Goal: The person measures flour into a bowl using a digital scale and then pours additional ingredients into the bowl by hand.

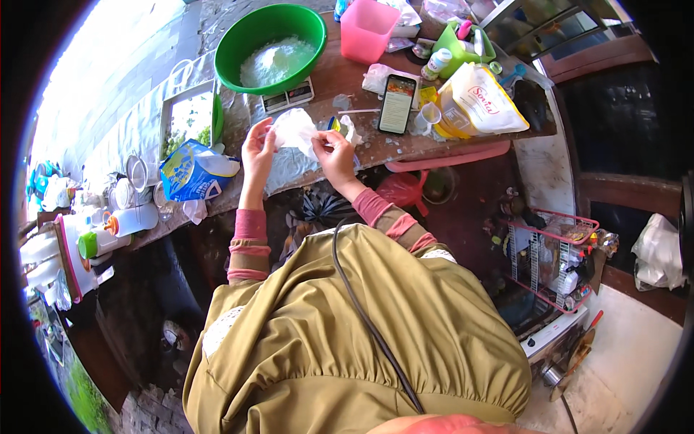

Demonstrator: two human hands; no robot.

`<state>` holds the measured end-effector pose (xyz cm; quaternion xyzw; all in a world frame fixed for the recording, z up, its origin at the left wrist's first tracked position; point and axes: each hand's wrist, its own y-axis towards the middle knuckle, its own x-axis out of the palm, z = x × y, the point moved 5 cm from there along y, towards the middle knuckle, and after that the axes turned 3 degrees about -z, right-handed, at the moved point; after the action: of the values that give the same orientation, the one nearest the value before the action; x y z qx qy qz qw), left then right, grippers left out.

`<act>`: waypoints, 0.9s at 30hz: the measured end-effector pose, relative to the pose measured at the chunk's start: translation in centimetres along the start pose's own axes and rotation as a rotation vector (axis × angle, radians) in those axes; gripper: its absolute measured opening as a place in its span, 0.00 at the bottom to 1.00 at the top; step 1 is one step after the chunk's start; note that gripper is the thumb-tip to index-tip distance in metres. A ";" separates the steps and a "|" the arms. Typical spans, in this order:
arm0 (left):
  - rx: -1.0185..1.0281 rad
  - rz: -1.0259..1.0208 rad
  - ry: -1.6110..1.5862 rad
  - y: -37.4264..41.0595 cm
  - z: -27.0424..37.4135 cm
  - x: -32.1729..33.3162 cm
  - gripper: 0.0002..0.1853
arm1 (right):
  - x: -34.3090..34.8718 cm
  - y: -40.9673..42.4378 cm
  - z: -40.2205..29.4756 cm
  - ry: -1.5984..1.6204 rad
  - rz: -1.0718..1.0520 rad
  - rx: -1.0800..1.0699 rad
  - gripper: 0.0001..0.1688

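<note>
A small, thin white plastic bag hangs between both hands above the table's front edge. My left hand holds its left side, the fingers partly raised. On the other side, my right hand pinches the bag's edge between thumb and fingertips. Just past the hands, a green plastic basin with a heap of white powder rests on a digital kitchen scale. Right behind my right hand lies a crumpled wrapper. A smartphone with a lit screen leans upright to the right.
A Sovia pouch stands right, beside a small clear measuring cup. Behind are a pink container and a green basket. Left lie a blue packet, a tray of green pieces and several bottles. A wire rack stands lower right.
</note>
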<state>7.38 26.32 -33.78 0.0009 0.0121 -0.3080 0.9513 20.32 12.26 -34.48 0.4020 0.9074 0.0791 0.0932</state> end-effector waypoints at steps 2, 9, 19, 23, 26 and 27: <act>0.034 -0.001 -0.004 -0.2 0.4 0.9 0.16 | -0.7 -0.1 0.1 -0.028 0.008 0.011 0.07; 0.055 -0.020 -0.017 -0.6 0.4 1.7 0.09 | -3.0 -0.4 -0.4 -0.018 -0.023 0.001 0.14; 0.059 -0.106 0.064 -1.8 2.0 3.7 0.13 | -7.2 1.1 -8.7 -0.046 0.045 -0.111 0.05; 0.055 -0.150 0.101 -2.2 2.6 4.1 0.16 | -6.1 1.6 -12.0 -0.318 -0.133 -0.206 0.05; 0.060 -0.187 0.112 -2.6 3.2 4.6 0.19 | -4.5 1.6 -12.1 -0.511 -0.230 -0.250 0.05; 0.084 -0.187 0.112 -2.8 3.3 4.8 0.18 | -3.8 1.7 -11.6 -0.561 -0.238 -0.283 0.06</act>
<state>9.66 21.24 -30.56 0.0568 0.0522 -0.3951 0.9154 21.37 9.75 -22.48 0.2824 0.8671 0.0790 0.4026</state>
